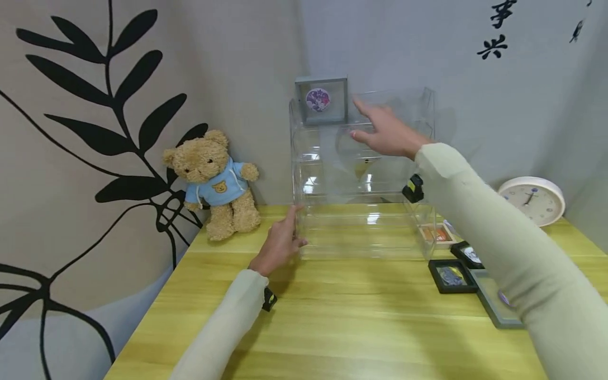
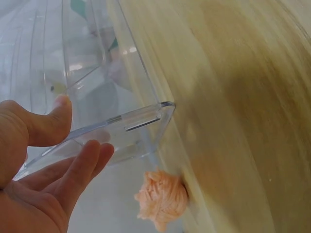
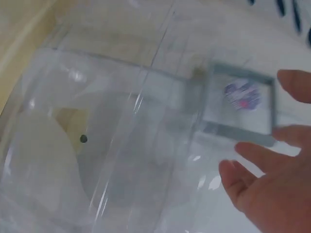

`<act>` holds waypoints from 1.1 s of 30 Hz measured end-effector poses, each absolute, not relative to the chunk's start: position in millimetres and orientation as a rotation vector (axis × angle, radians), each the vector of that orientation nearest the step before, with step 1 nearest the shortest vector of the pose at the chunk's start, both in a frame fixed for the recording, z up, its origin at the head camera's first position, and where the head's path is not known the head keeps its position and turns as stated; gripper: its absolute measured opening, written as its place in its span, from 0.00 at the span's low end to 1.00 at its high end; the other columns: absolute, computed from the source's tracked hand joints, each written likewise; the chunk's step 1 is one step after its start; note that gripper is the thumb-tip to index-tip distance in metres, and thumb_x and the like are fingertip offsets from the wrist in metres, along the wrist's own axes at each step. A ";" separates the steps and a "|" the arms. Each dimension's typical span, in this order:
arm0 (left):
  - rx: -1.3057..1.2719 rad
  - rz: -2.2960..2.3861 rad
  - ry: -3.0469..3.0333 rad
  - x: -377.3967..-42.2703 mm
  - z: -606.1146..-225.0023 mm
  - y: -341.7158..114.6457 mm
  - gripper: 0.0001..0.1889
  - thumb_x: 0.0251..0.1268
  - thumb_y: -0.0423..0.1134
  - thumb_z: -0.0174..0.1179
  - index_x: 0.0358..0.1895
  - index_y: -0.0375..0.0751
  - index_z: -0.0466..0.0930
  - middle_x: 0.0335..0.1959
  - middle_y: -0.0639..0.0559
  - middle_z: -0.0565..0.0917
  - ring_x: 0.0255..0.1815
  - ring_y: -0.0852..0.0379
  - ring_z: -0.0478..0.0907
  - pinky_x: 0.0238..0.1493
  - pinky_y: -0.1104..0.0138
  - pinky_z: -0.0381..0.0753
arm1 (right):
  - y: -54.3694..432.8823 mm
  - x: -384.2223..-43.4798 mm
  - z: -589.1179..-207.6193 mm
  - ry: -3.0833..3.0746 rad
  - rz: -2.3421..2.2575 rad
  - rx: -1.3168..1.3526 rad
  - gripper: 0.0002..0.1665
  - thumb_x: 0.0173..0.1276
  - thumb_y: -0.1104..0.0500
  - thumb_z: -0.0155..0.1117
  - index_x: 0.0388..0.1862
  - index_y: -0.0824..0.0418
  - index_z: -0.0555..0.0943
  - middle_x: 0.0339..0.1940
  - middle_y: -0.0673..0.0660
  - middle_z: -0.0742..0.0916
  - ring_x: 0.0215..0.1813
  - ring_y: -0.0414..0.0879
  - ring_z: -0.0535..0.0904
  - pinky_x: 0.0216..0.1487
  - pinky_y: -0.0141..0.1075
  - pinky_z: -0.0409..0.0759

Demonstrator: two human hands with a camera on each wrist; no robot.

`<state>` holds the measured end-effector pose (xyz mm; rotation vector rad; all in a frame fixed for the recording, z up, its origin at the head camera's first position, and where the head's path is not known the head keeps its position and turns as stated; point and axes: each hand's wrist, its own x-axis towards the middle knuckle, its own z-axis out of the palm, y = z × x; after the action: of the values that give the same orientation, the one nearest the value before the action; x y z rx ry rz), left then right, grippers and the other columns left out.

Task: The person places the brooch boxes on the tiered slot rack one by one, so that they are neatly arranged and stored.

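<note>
A clear plastic tiered display rack (image 1: 361, 227) stands on the table against the wall. On its top tier at the left sits a grey square frame (image 1: 322, 101) holding a round purple picture, also seen in the right wrist view (image 3: 243, 99). My right hand (image 1: 387, 129) hovers just right of the frame, fingers spread and holding nothing. In the right wrist view its fingertips come right up to the frame's edge. My left hand (image 1: 280, 240) holds the rack's left side panel. The left wrist view shows thumb and fingers (image 2: 87, 165) on opposite sides of that panel.
A teddy bear (image 1: 216, 182) in a blue top stands left of the rack. Right of it lie a small light frame (image 1: 444, 234), black frames (image 1: 452, 276) and a larger grey frame (image 1: 491, 301), partly under my right sleeve. A white clock (image 1: 532, 200) leans at the back right.
</note>
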<state>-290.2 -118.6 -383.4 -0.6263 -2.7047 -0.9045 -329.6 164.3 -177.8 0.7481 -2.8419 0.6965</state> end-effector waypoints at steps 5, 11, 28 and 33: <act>-0.625 -0.908 -2.709 -287.7 -381.1 -124.9 0.45 0.58 0.29 0.71 0.76 0.54 0.56 0.35 0.40 0.85 0.26 0.54 0.78 0.34 0.62 0.83 | 190.0 -279.1 -198.8 -2.729 0.635 0.880 0.35 0.78 0.57 0.57 0.79 0.63 0.60 0.76 0.67 0.69 0.72 0.65 0.69 0.67 0.59 0.74; -0.631 -0.891 -2.702 -290.6 -378.2 -127.3 0.45 0.59 0.29 0.71 0.76 0.53 0.55 0.26 0.44 0.80 0.23 0.54 0.74 0.32 0.62 0.81 | 226.7 -236.5 -222.8 -2.698 0.680 0.943 0.27 0.75 0.61 0.60 0.71 0.66 0.71 0.68 0.67 0.78 0.62 0.61 0.79 0.55 0.54 0.83; -0.602 -0.913 -2.700 -291.4 -379.5 -121.5 0.45 0.58 0.29 0.71 0.76 0.52 0.56 0.30 0.43 0.81 0.27 0.53 0.77 0.32 0.63 0.81 | 343.4 -191.7 -317.9 -2.801 0.520 0.652 0.13 0.70 0.63 0.66 0.53 0.56 0.84 0.46 0.50 0.90 0.43 0.24 0.79 0.39 0.30 0.82; -0.599 -0.930 -2.719 -291.7 -380.1 -117.3 0.46 0.58 0.28 0.70 0.77 0.52 0.54 0.27 0.43 0.80 0.25 0.53 0.76 0.29 0.64 0.80 | 379.4 -182.4 -341.7 -2.943 0.423 0.495 0.12 0.70 0.62 0.66 0.51 0.63 0.84 0.41 0.52 0.90 0.39 0.33 0.82 0.35 0.32 0.80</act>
<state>-291.7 -117.3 -380.1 -0.5986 -2.7186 -0.9300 -182.4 379.4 -341.7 0.4954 -2.9427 0.4228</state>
